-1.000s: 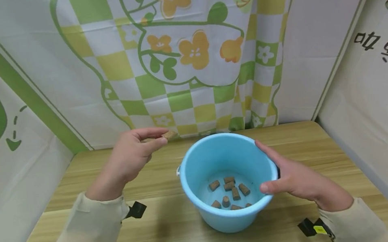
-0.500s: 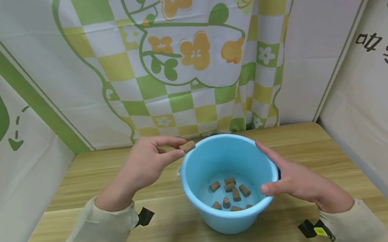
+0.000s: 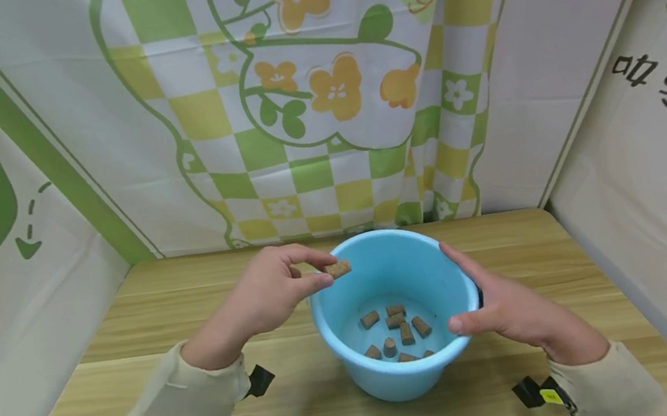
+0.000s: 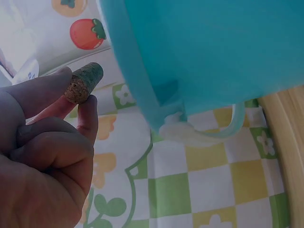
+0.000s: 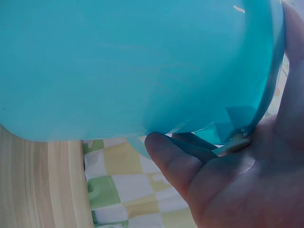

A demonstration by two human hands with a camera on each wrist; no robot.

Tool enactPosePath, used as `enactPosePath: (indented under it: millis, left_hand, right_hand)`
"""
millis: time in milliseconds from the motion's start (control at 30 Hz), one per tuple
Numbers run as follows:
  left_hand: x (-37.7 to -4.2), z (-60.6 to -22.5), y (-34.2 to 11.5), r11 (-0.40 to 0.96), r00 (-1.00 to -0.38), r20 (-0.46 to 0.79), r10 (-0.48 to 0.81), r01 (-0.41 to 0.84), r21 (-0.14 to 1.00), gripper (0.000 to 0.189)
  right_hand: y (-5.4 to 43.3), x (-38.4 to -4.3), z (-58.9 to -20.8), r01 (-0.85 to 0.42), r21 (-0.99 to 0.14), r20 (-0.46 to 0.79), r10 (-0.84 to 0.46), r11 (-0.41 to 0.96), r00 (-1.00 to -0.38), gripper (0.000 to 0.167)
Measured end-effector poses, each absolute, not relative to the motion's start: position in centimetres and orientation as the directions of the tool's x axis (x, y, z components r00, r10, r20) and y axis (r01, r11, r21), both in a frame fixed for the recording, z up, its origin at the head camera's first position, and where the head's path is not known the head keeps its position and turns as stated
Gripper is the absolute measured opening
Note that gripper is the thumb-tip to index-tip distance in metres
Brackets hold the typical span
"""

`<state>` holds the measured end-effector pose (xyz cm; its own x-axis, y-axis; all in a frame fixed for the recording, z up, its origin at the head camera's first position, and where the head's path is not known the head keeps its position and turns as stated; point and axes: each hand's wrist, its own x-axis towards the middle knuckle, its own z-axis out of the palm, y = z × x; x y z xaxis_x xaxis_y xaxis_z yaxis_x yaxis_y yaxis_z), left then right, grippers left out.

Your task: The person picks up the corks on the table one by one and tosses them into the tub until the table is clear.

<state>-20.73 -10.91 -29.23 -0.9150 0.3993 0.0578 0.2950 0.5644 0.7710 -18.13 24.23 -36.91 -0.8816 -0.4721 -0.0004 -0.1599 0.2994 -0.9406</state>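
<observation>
My left hand [image 3: 271, 290] pinches a cork [image 3: 340, 268] between thumb and fingertips, above the left rim of a light blue bucket [image 3: 394, 379]. In the left wrist view the cork [image 4: 85, 81] is tapered and speckled brown, apart from the bucket wall [image 4: 204, 52]. My right hand [image 3: 505, 308] grips the bucket's right rim, thumb at the near side and fingers round the outside. From the right wrist, the hand [image 5: 237, 175] shows close under the bucket wall [image 5: 118, 71], by the handle's joint. Several corks [image 3: 395, 321] lie scattered on the bucket floor.
The bucket stands on a wooden table [image 3: 259, 414]. A checked, flowered cloth [image 3: 328, 166] hangs behind the table's back edge. White printed walls close in the left and right sides. A white handle [image 4: 204, 135] hangs off the bucket's side.
My left hand has moved right and slightly nearer, carrying the cork from left of the bucket to over its rim. The right hand and the bucket stay in place.
</observation>
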Motion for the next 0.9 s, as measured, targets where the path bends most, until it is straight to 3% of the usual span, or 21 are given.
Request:
enactPosePath:
  millis: [333, 600, 900]
  left_hand:
    - [-20.6, -29.7, -10.3, 0.573, -0.908, 0.052, 0.417, 0.306, 0.761, 0.023]
    - [-20.8, -30.2, -10.3, 0.566, -0.924, 0.056, 0.377, 0.278, 0.777, 0.091]
    - [-20.9, -31.1, -12.3, 0.516, -0.940, 0.071, 0.333, 0.245, 0.820, 0.084]
  right_hand:
    - [24.2, -18.1, -36.8, -0.165, -0.935, -0.001, -0.469, 0.313, -0.883, 0.109]
    - [24.2, -18.1, -36.9, -0.164, -0.935, -0.002, -0.469, 0.314, -0.883, 0.109]
    - [24.2, -18.1, -36.9, -0.160, -0.938, -0.003, -0.468, 0.309, -0.884, 0.109]
